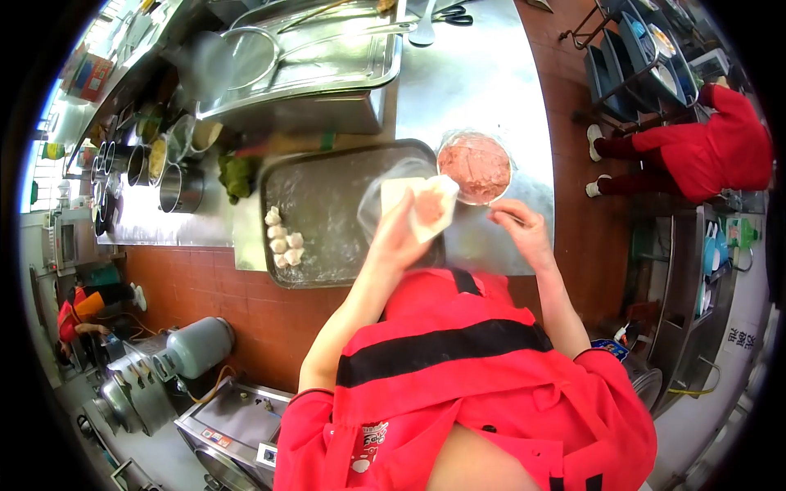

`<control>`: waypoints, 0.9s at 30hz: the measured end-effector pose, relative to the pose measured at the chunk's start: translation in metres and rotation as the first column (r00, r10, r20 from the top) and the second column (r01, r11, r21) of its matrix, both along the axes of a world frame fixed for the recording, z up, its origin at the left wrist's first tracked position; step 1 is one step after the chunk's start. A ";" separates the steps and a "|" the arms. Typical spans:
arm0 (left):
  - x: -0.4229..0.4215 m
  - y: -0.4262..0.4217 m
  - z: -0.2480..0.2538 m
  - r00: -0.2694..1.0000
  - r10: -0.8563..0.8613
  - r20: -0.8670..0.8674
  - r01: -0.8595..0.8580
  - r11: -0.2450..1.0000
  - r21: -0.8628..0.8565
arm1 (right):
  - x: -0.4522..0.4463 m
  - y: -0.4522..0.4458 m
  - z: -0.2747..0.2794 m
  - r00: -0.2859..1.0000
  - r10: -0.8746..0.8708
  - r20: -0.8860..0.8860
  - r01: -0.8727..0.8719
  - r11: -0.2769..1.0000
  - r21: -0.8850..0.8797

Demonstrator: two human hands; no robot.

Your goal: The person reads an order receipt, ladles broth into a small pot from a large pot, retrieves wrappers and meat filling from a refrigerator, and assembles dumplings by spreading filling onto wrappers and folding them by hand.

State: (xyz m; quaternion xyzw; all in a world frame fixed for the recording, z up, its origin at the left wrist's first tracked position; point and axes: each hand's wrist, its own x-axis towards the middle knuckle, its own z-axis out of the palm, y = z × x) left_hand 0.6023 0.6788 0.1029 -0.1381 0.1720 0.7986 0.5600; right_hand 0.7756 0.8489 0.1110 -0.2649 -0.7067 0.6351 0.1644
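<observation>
My left hand is closed around pale, square dough wrappers, held above the right part of a dark tray. A smear of pink minced meat lies on the top wrapper. To its right, a round bowl filled with pink minced meat stands on the steel table. Just below that bowl is my right hand, its fingers pinched together; what they grip is too thin and blurred to name. Several small folded dumplings sit at the tray's left end. Clear plastic shows beside the wrappers.
Behind the dark tray stands a large metal tray with a strainer. A ladle and black scissors lie at the table's far end. Metal pots line the left. Another person in red stands at right near a cart.
</observation>
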 end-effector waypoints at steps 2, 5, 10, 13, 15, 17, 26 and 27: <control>-0.001 -0.004 -0.002 0.999 0.006 0.044 -0.007 1.000 0.014 | 0.003 0.015 -0.005 0.997 -0.061 0.037 0.064 0.994 -0.088; -0.004 -0.006 -0.007 0.995 0.019 0.100 -0.024 0.999 0.046 | 0.019 0.030 0.015 0.984 -0.164 0.062 0.165 0.986 -0.012; 0.001 0.005 -0.002 0.993 0.039 0.111 -0.037 0.999 -0.013 | 0.019 0.010 0.057 0.993 -0.072 -0.090 0.058 0.987 -0.151; 0.005 0.008 0.016 0.998 -0.054 0.028 0.050 0.989 0.139 | 0.004 -0.007 0.036 0.989 0.004 -0.146 -0.060 0.921 -0.385; 0.007 0.004 0.022 0.999 -0.031 0.027 0.027 0.990 0.139 | -0.005 -0.011 0.019 0.979 -0.065 -0.192 -0.035 0.878 -0.477; 0.007 0.002 0.023 0.998 0.028 0.058 -0.032 0.997 0.074 | -0.009 -0.009 0.014 0.958 -0.167 -0.232 0.018 0.845 -0.534; -0.009 -0.005 0.030 0.998 0.062 0.029 -0.066 0.978 0.198 | -0.009 -0.007 0.028 0.953 -0.194 -0.231 -0.003 0.761 -0.649; -0.007 -0.004 0.044 0.996 0.058 -0.062 -0.039 0.963 0.266 | -0.016 -0.012 0.032 0.955 -0.190 -0.229 -0.010 0.749 -0.662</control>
